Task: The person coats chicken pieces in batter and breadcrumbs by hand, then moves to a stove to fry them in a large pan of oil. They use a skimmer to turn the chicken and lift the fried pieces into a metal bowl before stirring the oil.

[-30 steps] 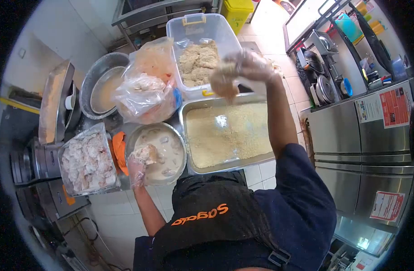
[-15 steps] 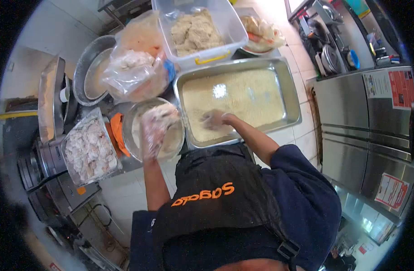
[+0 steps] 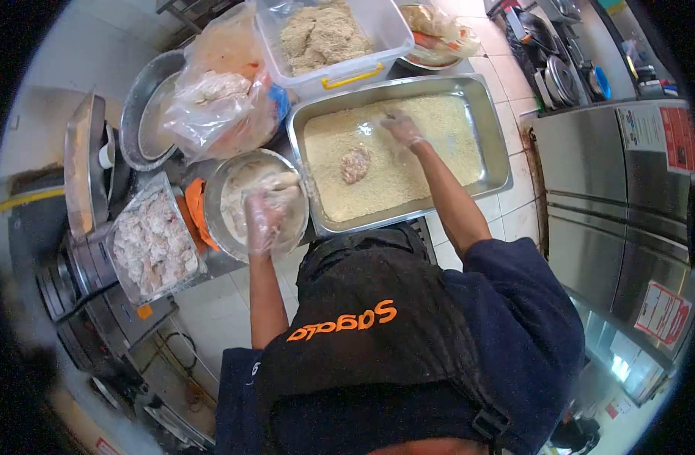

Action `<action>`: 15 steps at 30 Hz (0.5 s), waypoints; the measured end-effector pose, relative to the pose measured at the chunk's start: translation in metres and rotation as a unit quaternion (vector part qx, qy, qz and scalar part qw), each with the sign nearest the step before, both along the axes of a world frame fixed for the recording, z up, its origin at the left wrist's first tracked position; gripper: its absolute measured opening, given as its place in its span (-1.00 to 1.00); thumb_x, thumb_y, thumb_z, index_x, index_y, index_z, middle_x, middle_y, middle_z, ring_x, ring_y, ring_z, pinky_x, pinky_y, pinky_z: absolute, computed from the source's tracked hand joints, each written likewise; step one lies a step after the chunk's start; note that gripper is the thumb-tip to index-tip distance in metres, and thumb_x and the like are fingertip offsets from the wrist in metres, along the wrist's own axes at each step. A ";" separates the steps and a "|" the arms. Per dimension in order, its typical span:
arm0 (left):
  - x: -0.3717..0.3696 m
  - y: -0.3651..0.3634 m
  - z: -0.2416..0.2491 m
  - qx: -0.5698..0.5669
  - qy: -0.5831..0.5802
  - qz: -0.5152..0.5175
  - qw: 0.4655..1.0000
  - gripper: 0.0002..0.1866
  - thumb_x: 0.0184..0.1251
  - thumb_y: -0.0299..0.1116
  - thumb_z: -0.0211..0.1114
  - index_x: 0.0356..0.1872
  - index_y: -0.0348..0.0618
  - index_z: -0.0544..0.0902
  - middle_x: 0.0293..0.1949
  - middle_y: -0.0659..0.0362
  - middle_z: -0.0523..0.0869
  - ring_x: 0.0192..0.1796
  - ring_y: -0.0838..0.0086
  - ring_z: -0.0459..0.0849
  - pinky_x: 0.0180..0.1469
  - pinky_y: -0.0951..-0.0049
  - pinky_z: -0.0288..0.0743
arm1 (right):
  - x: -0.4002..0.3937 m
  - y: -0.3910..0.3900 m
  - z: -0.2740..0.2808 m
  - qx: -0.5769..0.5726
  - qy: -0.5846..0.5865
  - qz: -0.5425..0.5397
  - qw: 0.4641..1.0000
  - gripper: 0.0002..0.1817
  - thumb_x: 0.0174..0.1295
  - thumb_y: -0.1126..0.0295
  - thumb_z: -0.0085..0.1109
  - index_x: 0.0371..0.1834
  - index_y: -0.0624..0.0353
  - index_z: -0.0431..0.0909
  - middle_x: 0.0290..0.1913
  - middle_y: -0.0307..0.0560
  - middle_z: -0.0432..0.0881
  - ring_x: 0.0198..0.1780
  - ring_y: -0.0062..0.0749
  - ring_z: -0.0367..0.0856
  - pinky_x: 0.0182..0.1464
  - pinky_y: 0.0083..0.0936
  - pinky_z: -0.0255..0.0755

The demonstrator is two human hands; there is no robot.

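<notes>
My left hand (image 3: 262, 220), in a clear plastic glove, is closed around a pale, wet piece of raw chicken (image 3: 281, 183) above the round metal bowl (image 3: 302, 199) of milky batter. Across the big steel tray (image 3: 507, 163), my gloved right hand (image 3: 402, 129) reaches to the far part of the yellowish breadcrumbs (image 3: 431, 171). Its fingers look stretched out at the crumbs, slightly blurred, and no piece shows in them. Another pinkish chicken piece (image 3: 355, 165) lies on the crumbs, apart from the right hand.
A tub of floured pieces (image 3: 154, 246) stands left of an orange cloth (image 3: 199, 216). Behind are a plastic bag (image 3: 218, 98), a metal basin (image 3: 135, 121) and a clear box (image 3: 389, 53) of brownish crumbs. A steel refrigerator (image 3: 583, 182) is on the right.
My right hand has moved away from me across the tray, and a chicken piece now shows on the crumbs. My left hand has shifted lower over the bowl with its piece.
</notes>
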State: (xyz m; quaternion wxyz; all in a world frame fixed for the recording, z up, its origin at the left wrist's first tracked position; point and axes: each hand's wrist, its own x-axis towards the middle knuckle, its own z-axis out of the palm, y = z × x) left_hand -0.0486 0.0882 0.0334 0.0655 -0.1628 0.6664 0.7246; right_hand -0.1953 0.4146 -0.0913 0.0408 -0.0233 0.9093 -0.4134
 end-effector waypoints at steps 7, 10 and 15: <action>0.072 -0.104 -0.123 -0.522 -0.128 -0.140 0.832 -0.68 -0.09 -0.26 0.17 -0.39 -0.35 0.56 -0.39 -0.17 0.59 -0.28 0.05 0.58 -0.27 0.25 0.41 | -0.048 -0.126 0.026 0.040 -0.128 0.388 0.912 -0.42 0.02 -0.08 -0.03 -0.10 0.21 0.46 -0.16 0.05 0.53 -0.13 -0.12 0.47 -0.05 -0.29 0.31; 0.068 -0.097 -0.160 -0.501 -0.104 -0.230 0.828 -0.59 -0.13 -0.13 0.18 -0.43 -0.37 0.57 -0.37 -0.21 0.57 -0.25 -0.01 0.55 -0.23 0.19 0.40 | -0.058 -0.129 -0.008 0.023 -0.287 0.526 0.800 -0.60 -0.02 0.07 0.09 -0.28 0.18 0.54 -0.40 -0.04 0.59 -0.38 -0.22 0.51 -0.30 -0.30 0.37; 0.036 -0.056 -0.128 -0.484 -0.182 -0.356 0.779 -0.69 -0.06 -0.23 0.14 -0.37 -0.27 0.56 -0.35 -0.06 0.58 -0.24 0.14 0.53 -0.13 0.29 0.36 | -0.034 -0.047 0.052 0.201 -0.159 0.313 0.914 -0.77 -0.07 0.21 0.15 -0.63 0.16 0.56 -0.69 -0.12 0.51 -0.65 -0.43 0.38 -0.52 -0.39 0.29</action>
